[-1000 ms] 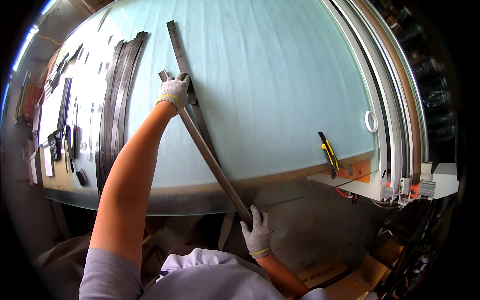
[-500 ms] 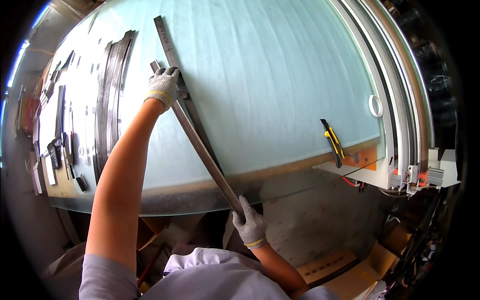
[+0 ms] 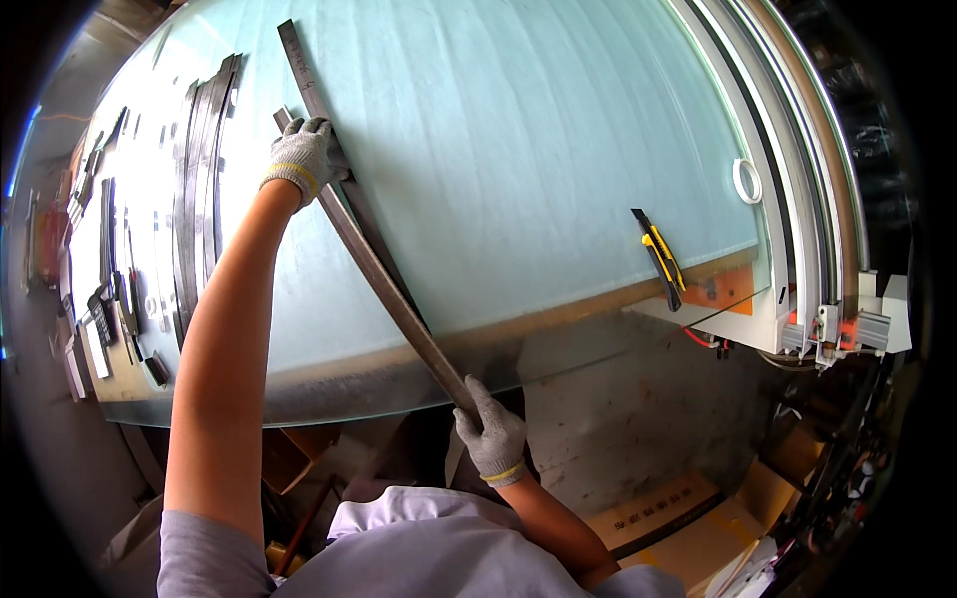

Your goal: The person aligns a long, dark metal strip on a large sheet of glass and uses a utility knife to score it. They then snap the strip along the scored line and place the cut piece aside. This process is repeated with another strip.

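Note:
My left hand (image 3: 302, 157), in a grey knit glove with a yellow band, is closed around the upper part of a long narrow dark metal strip (image 3: 387, 281). The lower end of this strip sticks out past the table's front edge, where my gloved right hand (image 3: 491, 431) grips it with thumb and fingers. A second dark strip (image 3: 302, 70), with handwriting near its far end, lies on the glass just to the right, partly hidden under my left hand. The two strips cross at a narrow angle.
The table has a pale blue-green glass top (image 3: 518, 149). A bundle of dark strips (image 3: 204, 169) lies left of my arm, with several small tools beyond. A yellow-and-black utility knife (image 3: 658, 257) and a white ring (image 3: 747, 181) rest at right, near a white rail (image 3: 788, 130). Cardboard (image 3: 668, 518) lies below.
The whole view has shifted slightly, so hands, strips and table appear a little farther left and higher. Both hands keep their hold on the strip.

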{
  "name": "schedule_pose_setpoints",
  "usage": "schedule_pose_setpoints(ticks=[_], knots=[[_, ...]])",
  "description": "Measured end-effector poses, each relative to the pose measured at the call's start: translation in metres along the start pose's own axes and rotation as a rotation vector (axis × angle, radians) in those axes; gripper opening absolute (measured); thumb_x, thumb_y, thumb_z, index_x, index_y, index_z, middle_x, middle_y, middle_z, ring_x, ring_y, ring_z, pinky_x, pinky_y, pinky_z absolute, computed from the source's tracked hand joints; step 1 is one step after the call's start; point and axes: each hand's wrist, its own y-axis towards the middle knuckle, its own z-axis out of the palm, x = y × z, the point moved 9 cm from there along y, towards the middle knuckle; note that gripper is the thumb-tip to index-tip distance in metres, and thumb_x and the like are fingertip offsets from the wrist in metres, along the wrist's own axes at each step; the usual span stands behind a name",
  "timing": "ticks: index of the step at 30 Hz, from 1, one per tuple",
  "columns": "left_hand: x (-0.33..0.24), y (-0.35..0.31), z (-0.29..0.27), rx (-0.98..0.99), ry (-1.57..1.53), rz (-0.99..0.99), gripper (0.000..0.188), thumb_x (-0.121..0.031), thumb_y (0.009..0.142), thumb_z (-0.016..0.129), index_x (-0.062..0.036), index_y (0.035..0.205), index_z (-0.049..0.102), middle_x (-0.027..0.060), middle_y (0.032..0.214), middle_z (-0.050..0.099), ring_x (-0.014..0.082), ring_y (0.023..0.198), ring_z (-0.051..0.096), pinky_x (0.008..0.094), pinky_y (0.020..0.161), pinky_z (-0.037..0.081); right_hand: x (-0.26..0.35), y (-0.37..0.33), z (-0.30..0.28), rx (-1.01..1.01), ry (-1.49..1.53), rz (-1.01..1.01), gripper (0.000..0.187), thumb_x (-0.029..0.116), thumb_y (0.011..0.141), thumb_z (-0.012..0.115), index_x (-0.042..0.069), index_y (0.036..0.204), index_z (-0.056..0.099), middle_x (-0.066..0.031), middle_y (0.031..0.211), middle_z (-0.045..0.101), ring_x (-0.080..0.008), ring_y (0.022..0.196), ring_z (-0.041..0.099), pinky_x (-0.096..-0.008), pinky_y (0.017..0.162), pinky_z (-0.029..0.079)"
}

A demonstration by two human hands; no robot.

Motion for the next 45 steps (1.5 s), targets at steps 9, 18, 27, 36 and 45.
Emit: schedule_pose_setpoints(ticks=[9,18,27,36,45], knots=[[-0.002,0.003,0.003,0.024,0.007,-0.001,0.087,-0.040,0.077,0.082,-0.0032,0.146,0.045,0.0116,0.156,0.040,0.0371,0.145,0.033,0.0489,0.115,0.037,0.001,-0.006,0.015,0.018,0.042,-0.060,0.061,0.018,0.080,0.079,0.008,0.137,0.057,-0.0139,0.090,0.070,-0.0309,0.069,0.068,-0.0382,0.061,0.055],[-0.003,0.001,-0.001,0.016,-0.051,0.001,0.085,-0.030,0.077,0.082,-0.0037,0.148,0.043,0.0126,0.154,0.043,0.0365,0.141,0.041,0.0437,0.116,0.038,-0.001,-0.005,0.012,-0.040,-0.023,-0.137,0.062,0.025,0.084,0.075,0.014,0.141,0.055,-0.0073,0.066,0.059,-0.0277,0.052,0.059,-0.0399,0.049,0.048],[-0.005,0.002,-0.002,0.032,0.000,-0.001,0.086,-0.032,0.076,0.083,-0.0054,0.147,0.044,0.0125,0.153,0.043,0.0354,0.140,0.041,0.0425,0.116,0.039,-0.005,-0.006,0.008,-0.041,0.053,-0.112,0.059,0.018,0.080,0.078,0.011,0.136,0.059,-0.0227,0.101,0.069,-0.0313,0.063,0.066,-0.0386,0.058,0.054],[-0.003,0.003,-0.001,-0.002,-0.019,0.020,0.081,-0.035,0.075,0.084,-0.0042,0.141,0.050,0.0125,0.151,0.046,0.0364,0.138,0.043,0.0444,0.113,0.041,-0.005,-0.004,0.005,0.014,0.002,-0.060,0.056,0.009,0.078,0.078,0.005,0.131,0.062,-0.0158,0.093,0.071,-0.0324,0.074,0.070,-0.0382,0.066,0.056],[-0.002,0.004,0.001,-0.019,-0.036,0.028,0.082,-0.028,0.075,0.084,-0.0059,0.145,0.048,0.0119,0.151,0.046,0.0358,0.135,0.047,0.0413,0.112,0.043,-0.011,-0.005,0.005,-0.080,0.031,-0.136,0.059,0.023,0.081,0.078,0.017,0.137,0.059,-0.0134,0.079,0.065,-0.0296,0.056,0.062,-0.0394,0.052,0.052]])
